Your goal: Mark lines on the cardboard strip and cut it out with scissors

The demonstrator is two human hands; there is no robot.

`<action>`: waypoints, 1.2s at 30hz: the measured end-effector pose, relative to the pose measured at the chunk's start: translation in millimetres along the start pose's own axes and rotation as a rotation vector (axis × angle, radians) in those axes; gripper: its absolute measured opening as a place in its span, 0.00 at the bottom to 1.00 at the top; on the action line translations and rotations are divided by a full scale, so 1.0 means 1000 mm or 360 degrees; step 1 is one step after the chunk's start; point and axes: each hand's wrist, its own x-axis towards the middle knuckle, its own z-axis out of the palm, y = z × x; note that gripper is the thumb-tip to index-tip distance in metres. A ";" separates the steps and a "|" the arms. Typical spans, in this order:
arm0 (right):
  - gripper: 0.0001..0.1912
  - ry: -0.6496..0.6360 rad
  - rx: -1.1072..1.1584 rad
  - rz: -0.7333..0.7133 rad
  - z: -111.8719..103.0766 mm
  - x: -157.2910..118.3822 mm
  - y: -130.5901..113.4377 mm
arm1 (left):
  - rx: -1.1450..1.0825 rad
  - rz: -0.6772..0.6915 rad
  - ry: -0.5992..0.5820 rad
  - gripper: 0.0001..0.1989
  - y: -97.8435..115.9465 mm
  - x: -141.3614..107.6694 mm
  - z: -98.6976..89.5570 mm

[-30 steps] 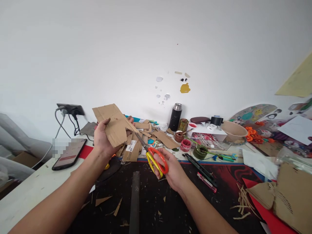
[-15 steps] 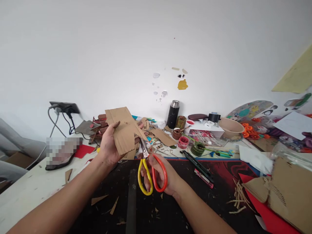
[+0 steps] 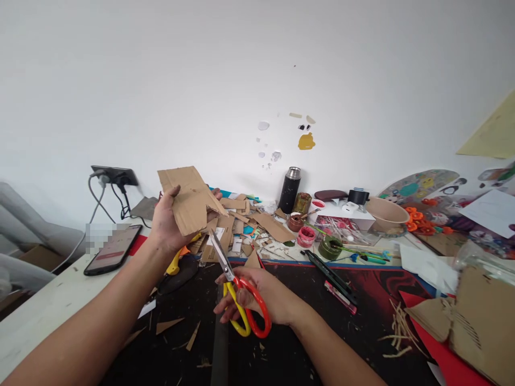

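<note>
My left hand [image 3: 166,221] grips a piece of brown cardboard [image 3: 188,197] with its thumb on the front face, raised over the back of the desk. The cardboard's lower right side has a jagged notch. Lower and to the right, my right hand [image 3: 257,295] holds scissors [image 3: 227,268] with one yellow and one red handle. Their blades look closed and point up and left, just below the cardboard and apart from it. Beneath the hands lies a dark mat [image 3: 177,354] with a long dark bar [image 3: 219,343] and small cardboard scraps [image 3: 168,325].
Cardboard offcuts [image 3: 273,226] are heaped along the wall. A black thermos [image 3: 290,190], paint jars [image 3: 306,236] and a beige bowl [image 3: 386,212] stand behind. A phone [image 3: 115,249] lies left; cardboard [image 3: 485,321] and red paper [image 3: 454,356] lie right.
The scissors have come away from the cardboard and moved down and left with my right hand. Their blades have closed. My left hand and the cardboard have shifted left and slightly up.
</note>
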 end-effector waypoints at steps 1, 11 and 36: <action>0.45 -0.0006 0.0008 0.0006 0.000 0.000 0.001 | 0.0004 -0.0007 -0.0024 0.31 0.000 0.001 -0.001; 0.44 0.0003 0.0095 -0.0030 -0.009 0.003 0.014 | 0.0158 -0.0167 -0.0163 0.44 0.003 0.003 -0.006; 0.38 0.0595 -0.0137 -0.0066 0.013 0.002 -0.010 | 0.0374 -0.0543 -0.0164 0.43 -0.026 -0.010 -0.001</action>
